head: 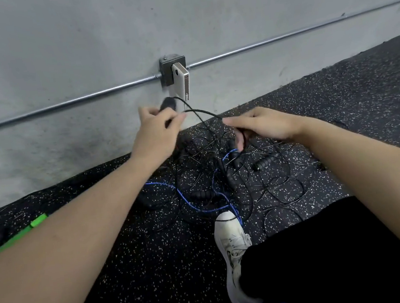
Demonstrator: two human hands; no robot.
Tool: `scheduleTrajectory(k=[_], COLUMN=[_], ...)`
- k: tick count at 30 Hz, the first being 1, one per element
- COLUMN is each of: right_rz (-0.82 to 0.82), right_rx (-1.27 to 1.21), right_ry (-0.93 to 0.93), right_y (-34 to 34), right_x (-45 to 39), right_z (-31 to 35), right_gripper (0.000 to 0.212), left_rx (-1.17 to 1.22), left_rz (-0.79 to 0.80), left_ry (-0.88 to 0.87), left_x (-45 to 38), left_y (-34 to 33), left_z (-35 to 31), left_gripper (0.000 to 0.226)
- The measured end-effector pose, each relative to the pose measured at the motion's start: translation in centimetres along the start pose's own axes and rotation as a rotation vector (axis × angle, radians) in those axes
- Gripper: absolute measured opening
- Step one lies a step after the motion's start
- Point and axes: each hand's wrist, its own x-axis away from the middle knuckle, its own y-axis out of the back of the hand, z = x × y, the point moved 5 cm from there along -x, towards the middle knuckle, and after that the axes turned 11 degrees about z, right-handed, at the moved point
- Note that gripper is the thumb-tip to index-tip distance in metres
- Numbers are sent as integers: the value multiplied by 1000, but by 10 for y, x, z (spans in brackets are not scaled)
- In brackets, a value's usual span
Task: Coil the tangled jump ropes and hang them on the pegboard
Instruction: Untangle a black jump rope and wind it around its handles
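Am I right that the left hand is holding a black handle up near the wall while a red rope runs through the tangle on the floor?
Not quite: the head view shows the rope in the tangle is blue, not red. The left hand does hold a black handle near the wall.

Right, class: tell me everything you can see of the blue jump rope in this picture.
The blue rope is a thin cord, braided by its look, lying slack on the speckled floor within the tangle of black ropes. It curves from under the left forearm towards the white shoe, then loops up towards the right hand. Its handles cannot be made out. Neither hand visibly grips it.
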Motion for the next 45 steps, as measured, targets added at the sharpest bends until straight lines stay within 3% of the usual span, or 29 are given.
scheduleTrajectory(k=[4,8,11,13,15,19,26,29,31,34,38,42,45], right_rz=[207,228,89,-26,-136,-201,-175,-163,-158,-66,181,161,80], right_rx=[-15,-125,-138,-143,-160,-32,47,43,5,-32,-9,-111,-94], right_ry=[-154,-228,-187,-81,-14,51,146,168,146,19,-187,-223,-181], right_y=[-4,-5,4,14,23,24,17,16,17,17,7,7,15], right_x=[-2,-6,-4,0,3,7,-3,-5,-2,4,5,-3,-3], right_z=[-35,-67,-69,-59,-50,-32,-5,-4,-6,-22,-57,-88,-95], right_gripper=[52,34,11,22,15,15,20,25,34,53,56,24,16], left_rx=[117,212,214,215,230,211,66,85,105,160,212,346,309], left_rz=[-113,-219,-209,-171,-96,-59,154,124,59,-17,-94,-184,-184], left_ry=[178,321,404,430,443,338,-72,-164,-167,-68,131,301,370], left_x=[-6,-6,-4,-3,-3,-8,-1,-2,-5,-13,-22,-27,-27], left_y=[20,30,27,21,14,3,-43,-55,-54,-45,-31,-27,-26], left_z=[29,60,79,86,89,70,-21,-30,-29,-21,9,39,51], left_gripper=[29,32,33,37,50,53,41,23,23,22,31,35,37])
